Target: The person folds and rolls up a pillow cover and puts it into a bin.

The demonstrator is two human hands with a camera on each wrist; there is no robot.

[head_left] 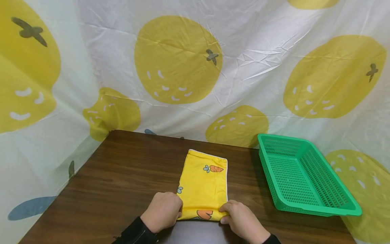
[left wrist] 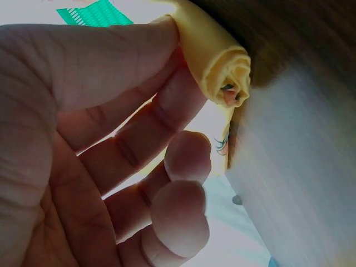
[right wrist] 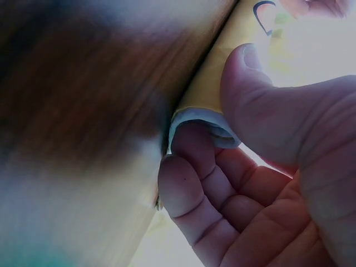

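A yellow cloth [head_left: 202, 183] printed with carrots and edged in white lies lengthwise on the dark wooden table [head_left: 140, 162]. Its near end is turned into a roll, whose spiral end shows in the left wrist view. My left hand [head_left: 164, 210] pinches the left end of the rolled part, thumb on top and a finger against it. At the right end my right hand [head_left: 242, 218] grips the roll between thumb and fingers; in the right wrist view a fingertip [right wrist: 194, 142] sits inside its white-edged opening. The far part of the cloth lies flat.
To the right, a green plastic basket [head_left: 320, 210] with perforated sides stands near the table's edge. White fabric with yellow fruit prints [head_left: 178, 59] hangs behind the table and along its sides. A greyish sheen [head_left: 198, 234] covers the tabletop just in front of the cloth.
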